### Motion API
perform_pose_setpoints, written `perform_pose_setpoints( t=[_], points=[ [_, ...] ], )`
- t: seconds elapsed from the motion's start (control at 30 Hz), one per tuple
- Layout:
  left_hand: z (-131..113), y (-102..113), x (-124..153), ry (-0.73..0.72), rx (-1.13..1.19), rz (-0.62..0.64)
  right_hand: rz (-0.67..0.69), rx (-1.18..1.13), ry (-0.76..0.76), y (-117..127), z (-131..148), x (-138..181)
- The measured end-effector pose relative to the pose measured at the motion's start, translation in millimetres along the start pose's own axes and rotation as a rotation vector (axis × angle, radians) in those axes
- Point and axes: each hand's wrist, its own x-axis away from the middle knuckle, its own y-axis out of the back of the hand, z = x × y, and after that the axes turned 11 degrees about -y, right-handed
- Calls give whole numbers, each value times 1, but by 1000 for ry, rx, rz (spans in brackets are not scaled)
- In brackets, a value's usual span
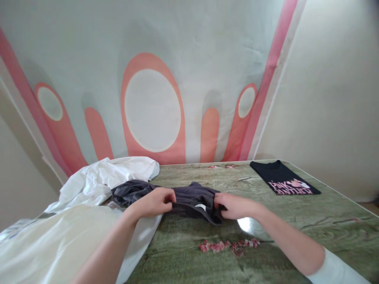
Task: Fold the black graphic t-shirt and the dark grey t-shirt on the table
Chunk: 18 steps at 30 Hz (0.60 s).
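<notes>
A dark grey garment (189, 199) lies crumpled near the middle of the green wood-patterned table (266, 236). My left hand (156, 202) is closed on its left part, fingers pinching the fabric. On the garment's right part, my right hand (233, 206) is closed too, beside a small white label (200, 206). Both hands hold the cloth just above the tabletop.
White garments (103, 177) are heaped at the table's left, and a pale cloth (59, 240) spreads in front of them. A folded black T-shirt with pink print (282, 179) lies at the far right. A wall hanging with pink ovals (152, 106) stands behind the table.
</notes>
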Motion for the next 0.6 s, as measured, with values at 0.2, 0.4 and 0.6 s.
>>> perform_pose_setpoints(
  t=[0.2,0.4,0.6],
  points=[
    [19,9,-7,84,245,-567,-178,-534,-101,18,-28,-6],
    [14,23,-10,45,113,-860,-458,-660,-159,50,-25,1],
    [-23,77,-15,-75,-158,-1136,-768,-408,-132,115,-13,11]
  ],
)
